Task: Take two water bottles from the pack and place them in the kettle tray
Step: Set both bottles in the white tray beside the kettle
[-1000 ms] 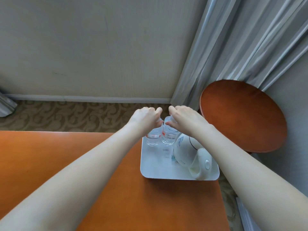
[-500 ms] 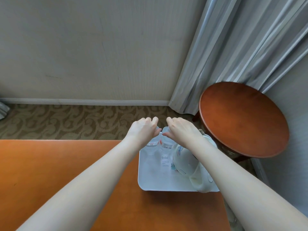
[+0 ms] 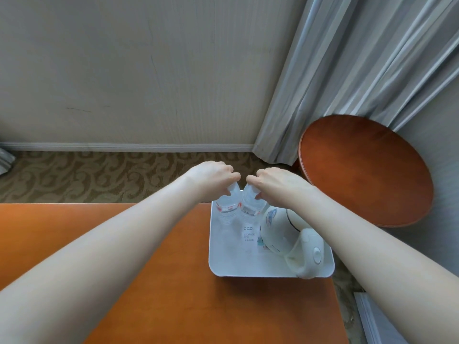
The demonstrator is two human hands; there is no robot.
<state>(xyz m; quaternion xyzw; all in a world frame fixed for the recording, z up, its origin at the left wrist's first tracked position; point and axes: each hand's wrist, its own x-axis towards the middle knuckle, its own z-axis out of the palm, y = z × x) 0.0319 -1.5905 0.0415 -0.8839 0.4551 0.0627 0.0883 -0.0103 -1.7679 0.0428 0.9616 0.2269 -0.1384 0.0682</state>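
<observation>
Two clear water bottles stand upright side by side at the far end of the white kettle tray (image 3: 223,259). My left hand (image 3: 213,175) grips the top of the left bottle (image 3: 226,209). The right bottle (image 3: 250,207) is held at its neck by my right hand (image 3: 275,182). Both caps are hidden under my fingers. A cream electric kettle (image 3: 285,234) sits in the tray's right half, close to the right bottle. The pack is out of view.
The tray rests at the far right corner of an orange wooden table (image 3: 161,294). A round wooden side table (image 3: 365,170) stands to the right, with a grey curtain (image 3: 347,70) behind it. Patterned carpet (image 3: 99,175) and a beige wall lie beyond.
Both hands stay on the bottle tops in the tray. The camera view has shifted slightly, and the bottles' bodies show more below my fingers than before.
</observation>
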